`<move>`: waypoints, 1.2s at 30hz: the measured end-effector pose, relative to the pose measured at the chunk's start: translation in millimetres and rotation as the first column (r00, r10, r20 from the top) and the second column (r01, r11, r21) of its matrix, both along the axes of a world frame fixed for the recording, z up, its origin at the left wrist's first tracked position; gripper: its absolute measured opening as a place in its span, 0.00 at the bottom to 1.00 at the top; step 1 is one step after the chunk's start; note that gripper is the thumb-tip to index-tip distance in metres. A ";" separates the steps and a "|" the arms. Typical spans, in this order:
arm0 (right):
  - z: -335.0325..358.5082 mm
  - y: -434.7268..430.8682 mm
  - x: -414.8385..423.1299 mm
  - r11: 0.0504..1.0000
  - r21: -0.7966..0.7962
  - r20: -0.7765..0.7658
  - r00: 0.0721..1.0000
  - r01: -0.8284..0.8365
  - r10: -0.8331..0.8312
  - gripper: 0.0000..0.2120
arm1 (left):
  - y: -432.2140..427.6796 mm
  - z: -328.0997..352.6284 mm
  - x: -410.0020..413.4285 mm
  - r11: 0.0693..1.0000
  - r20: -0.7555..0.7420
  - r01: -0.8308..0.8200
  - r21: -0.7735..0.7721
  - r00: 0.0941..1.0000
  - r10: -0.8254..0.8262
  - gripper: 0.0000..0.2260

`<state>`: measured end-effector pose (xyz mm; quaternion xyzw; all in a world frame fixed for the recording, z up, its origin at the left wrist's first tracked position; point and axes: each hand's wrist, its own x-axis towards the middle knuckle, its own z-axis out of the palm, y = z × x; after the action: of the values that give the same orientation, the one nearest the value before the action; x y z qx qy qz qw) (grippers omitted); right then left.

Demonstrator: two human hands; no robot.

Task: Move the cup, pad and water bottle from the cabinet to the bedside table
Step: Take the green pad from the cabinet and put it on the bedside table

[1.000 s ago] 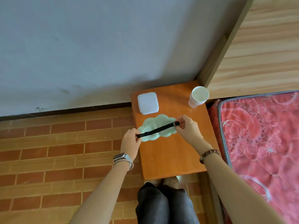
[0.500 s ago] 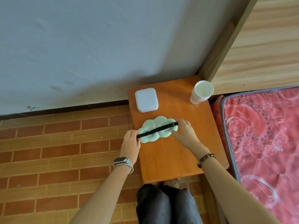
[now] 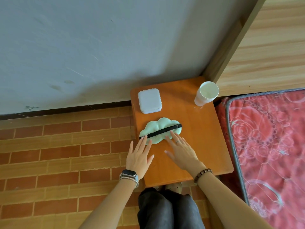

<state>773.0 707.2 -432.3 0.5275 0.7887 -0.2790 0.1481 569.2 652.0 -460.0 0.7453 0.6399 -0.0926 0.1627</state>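
Both my hands are flat and spread over the bedside table (image 3: 204, 146), fingers splayed, gripping nothing. The left hand (image 3: 138, 157) hangs at the table's left edge with its fingertips (image 3: 145, 138) on the near-left end of the pad (image 3: 158, 129); the right hand (image 3: 181, 152) lies just inside, fingertips at the pad's near side under the black strap (image 3: 162, 132). The pad, a pale green cloud shape, lies flat near the left edge, about midway down the top, strap running corner to corner across it. My guess is the open palms are there to smooth it and square it off, not to carry it. The cup (image 3: 207, 93) stands upright in the far-right corner, well apart from the pad, tucked out of reach of my arms. A white box (image 3: 149, 100) sits at the far-left corner, just beyond the pad. No water bottle in view, so I judge that one is left to fetch.
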 end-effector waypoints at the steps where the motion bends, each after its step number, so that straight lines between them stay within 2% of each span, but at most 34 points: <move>1: -1.9 0.0 -0.5 1.000 0.011 -0.003 1.000 0.002 -0.002 0.31 | 2.0 -0.6 -1.7 1.000 -0.001 -0.008 -0.004 1.000 0.008 0.28; 10: -6.5 11.0 -4.4 0.999 0.031 -0.010 1.000 0.019 -0.018 0.31 | 23.7 -7.2 -6.7 0.998 -0.005 -0.058 0.038 0.998 0.058 0.30; 14: -1.0 14.0 -4.1 1.000 0.007 -0.013 1.000 0.025 -0.025 0.30 | 26.0 -4.4 -7.4 0.998 -0.009 -0.040 0.039 0.999 0.040 0.27; 16: 6.5 12.7 -4.2 0.996 0.056 -0.031 0.997 0.066 -0.064 0.27 | 23.0 2.4 -6.6 0.999 -0.001 -0.022 0.044 1.000 0.022 0.26; 19: 28.0 9.8 -2.6 0.952 0.237 -0.061 0.981 0.192 -0.183 0.16 | 13.2 21.6 -4.8 0.994 0.018 -0.017 0.104 1.000 0.015 0.22; 24: 97.5 1.9 3.1 0.887 0.339 -0.137 0.949 0.313 -0.283 0.10 | 0.7 95.0 -4.6 0.973 0.075 -0.049 0.227 0.997 0.032 0.09; 27: 153.4 -5.5 6.0 0.848 0.372 -0.167 0.926 0.378 -0.340 0.09 | -1.9 154.8 -3.5 0.969 0.104 -0.042 0.245 0.994 0.017 0.04; 32: 225.8 -27.1 17.3 0.805 0.389 -0.204 0.894 0.449 -0.400 0.07 | 6.0 236.6 7.0 0.973 0.036 0.059 0.221 0.997 -0.069 0.06; 36: 265.8 -41.5 28.1 0.776 0.389 -0.175 0.867 0.496 -0.466 0.10 | 22.2 287.6 22.1 0.957 -0.015 0.215 0.193 0.976 -0.217 0.10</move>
<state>801.2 665.8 -166.5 0.7205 0.6735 -0.1483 -0.0726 591.3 674.3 -172.4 0.8233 0.5602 -0.0447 0.0802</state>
